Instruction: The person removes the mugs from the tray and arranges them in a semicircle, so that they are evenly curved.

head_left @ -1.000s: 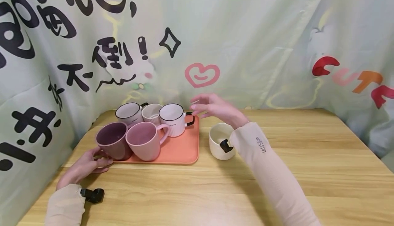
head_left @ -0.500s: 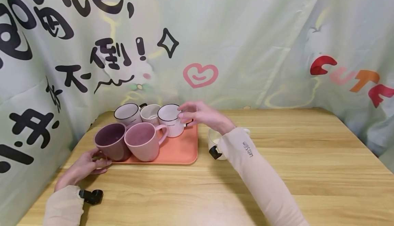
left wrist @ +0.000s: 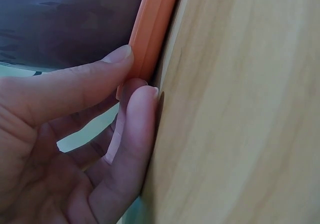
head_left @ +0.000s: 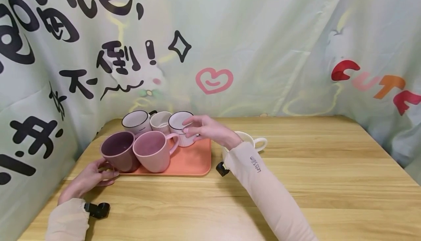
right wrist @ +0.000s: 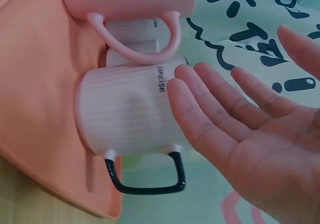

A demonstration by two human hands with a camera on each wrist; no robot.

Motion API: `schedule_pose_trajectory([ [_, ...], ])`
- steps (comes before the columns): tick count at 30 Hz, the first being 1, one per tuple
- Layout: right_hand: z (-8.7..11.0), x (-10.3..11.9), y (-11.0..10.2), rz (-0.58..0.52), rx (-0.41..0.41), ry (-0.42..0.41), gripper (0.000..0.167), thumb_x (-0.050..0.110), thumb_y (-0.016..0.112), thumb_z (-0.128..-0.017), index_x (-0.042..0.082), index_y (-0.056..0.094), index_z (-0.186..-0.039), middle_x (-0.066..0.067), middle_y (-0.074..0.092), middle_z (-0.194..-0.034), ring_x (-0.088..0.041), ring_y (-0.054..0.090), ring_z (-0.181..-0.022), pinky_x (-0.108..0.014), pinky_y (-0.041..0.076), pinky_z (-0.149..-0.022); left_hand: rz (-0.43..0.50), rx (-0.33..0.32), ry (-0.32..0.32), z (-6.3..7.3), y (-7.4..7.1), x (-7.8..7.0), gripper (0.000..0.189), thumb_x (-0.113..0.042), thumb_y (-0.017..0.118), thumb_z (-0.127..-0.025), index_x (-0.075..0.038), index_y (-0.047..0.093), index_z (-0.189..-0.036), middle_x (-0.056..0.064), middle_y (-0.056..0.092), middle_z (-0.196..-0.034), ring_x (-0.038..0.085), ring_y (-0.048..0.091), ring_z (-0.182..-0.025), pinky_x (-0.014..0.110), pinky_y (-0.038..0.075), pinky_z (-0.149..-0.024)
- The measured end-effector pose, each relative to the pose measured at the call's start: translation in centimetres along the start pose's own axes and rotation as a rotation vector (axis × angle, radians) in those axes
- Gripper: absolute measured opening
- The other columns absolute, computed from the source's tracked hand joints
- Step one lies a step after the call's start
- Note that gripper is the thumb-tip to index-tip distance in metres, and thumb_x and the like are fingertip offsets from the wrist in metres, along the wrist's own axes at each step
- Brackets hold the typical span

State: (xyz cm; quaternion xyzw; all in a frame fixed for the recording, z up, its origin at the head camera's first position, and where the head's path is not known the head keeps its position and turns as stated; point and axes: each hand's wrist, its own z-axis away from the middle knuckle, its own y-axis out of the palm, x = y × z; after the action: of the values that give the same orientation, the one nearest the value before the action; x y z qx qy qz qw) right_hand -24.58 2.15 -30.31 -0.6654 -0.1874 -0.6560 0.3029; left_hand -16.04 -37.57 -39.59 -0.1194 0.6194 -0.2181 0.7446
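— The white mug (right wrist: 130, 111) sits where it was a second ago, but your right hand (head_left: 207, 128) has moved left, from beside the black handle (right wrist: 145, 190) to the rim.

— It stands upright at the back of your orange tray (head_left: 197, 160). It has thin ridges, a black rim and a small word.

— Your right fingers are straight, thumb apart. I can't tell if they touch it.

— Your left hand (head_left: 90, 178) still pinches the tray's near edge.

— The tray also holds a purple mug (head_left: 123, 157), a pink mug (head_left: 152, 155), a small pale mug (head_left: 160, 121) and another black-rimmed mug (head_left: 135, 122).

— The cream mug (head_left: 245, 137) stands off it, on your wood table (head_left: 329, 179).
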Motion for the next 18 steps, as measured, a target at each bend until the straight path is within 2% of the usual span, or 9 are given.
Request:
schedule_pose_trajectory([
  [5, -0.4, -0.5, 0.5, -0.025, 0.012, 0.005, 0.042, 0.003, 0.061, -0.099, -0.010, 0.051, -0.138, -0.021, 0.062, -0.127, -0.031, 0.061, -0.108, -0.052, 0.050, -0.101, -0.002, 0.001, -0.004, 0.0, 0.0, 0.0, 0.049, 0.004, 0.062, -0.097, 0.021, 0.035, -0.134, 0.030, 0.055, -0.120, 0.011, 0.066, -0.088, 0.032, 0.062, -0.077],
  [14, -1.0, -1.1, 1.0, -0.002, 0.039, -0.010, 0.044, 0.007, 0.061, -0.100, -0.009, 0.051, -0.139, -0.019, 0.056, -0.140, -0.031, 0.059, -0.119, -0.051, 0.049, -0.103, 0.002, 0.004, -0.012, 0.0, -0.1, 0.1, 0.048, 0.004, 0.062, -0.097, 0.021, 0.036, -0.133, 0.028, 0.055, -0.119, 0.010, 0.065, -0.088, 0.031, 0.062, -0.076],
  [18, -1.1, -1.2, 1.2, -0.011, 0.045, -0.015, 0.042, 0.007, 0.061, -0.100, -0.010, 0.053, -0.138, -0.019, 0.057, -0.136, -0.034, 0.057, -0.120, -0.053, 0.048, -0.103, -0.005, 0.004, -0.009, 0.0, -0.1, 0.1, 0.048, 0.003, 0.062, -0.097, 0.021, 0.036, -0.133, 0.029, 0.055, -0.119, 0.010, 0.065, -0.087, 0.031, 0.062, -0.076],
])
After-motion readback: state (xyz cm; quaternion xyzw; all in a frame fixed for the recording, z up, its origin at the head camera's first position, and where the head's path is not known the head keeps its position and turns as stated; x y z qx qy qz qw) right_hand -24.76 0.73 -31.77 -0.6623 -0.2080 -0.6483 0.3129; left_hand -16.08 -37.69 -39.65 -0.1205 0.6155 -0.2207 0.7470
